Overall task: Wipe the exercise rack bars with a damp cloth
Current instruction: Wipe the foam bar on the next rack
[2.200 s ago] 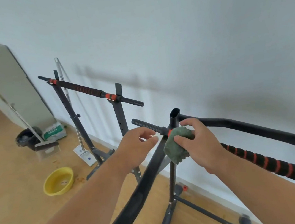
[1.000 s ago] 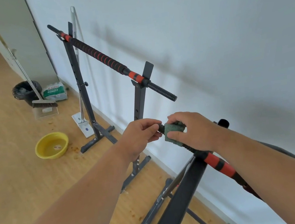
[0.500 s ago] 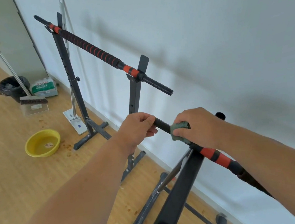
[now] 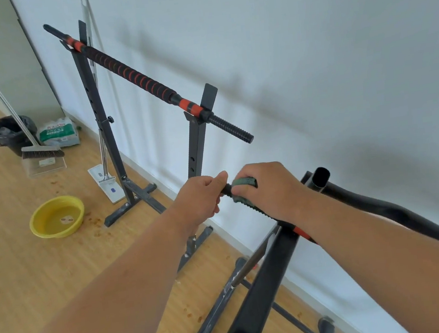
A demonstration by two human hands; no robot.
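Right now you are working the threaded end of the near bar (image 4: pixel 257 210), the one lying across the close rack post (image 4: pixel 259 297). Your right hand (image 4: pixel 269 190) is curling tightly around the green cloth (image 4: pixel 244 185), wrapping it over the bar, while your left hand (image 4: pixel 202 197) is closing in a fist over the bar's tip just beside the cloth, apparently steadying it. The bar's long axis is running from lower right, where a red collar (image 4: pixel 301 233) is showing under your right wrist, up and leftward to the tip inside your left fist, roughly along the white wall (image 4: pixel 337 55).

By my reading, you are wiping only this short end section; the padded length to the right looks undone. The next move is calling for a firm wrapped grip, sliding or twisting the cloth along the ridges while your left hand is resisting rotation. The far bar (image 4: pixel 135 78) on its own stand (image 4: pixel 101 111) is pointing the same way, and the yellow basin (image 4: pixel 57 216) is sitting on the floor for re-wetting.
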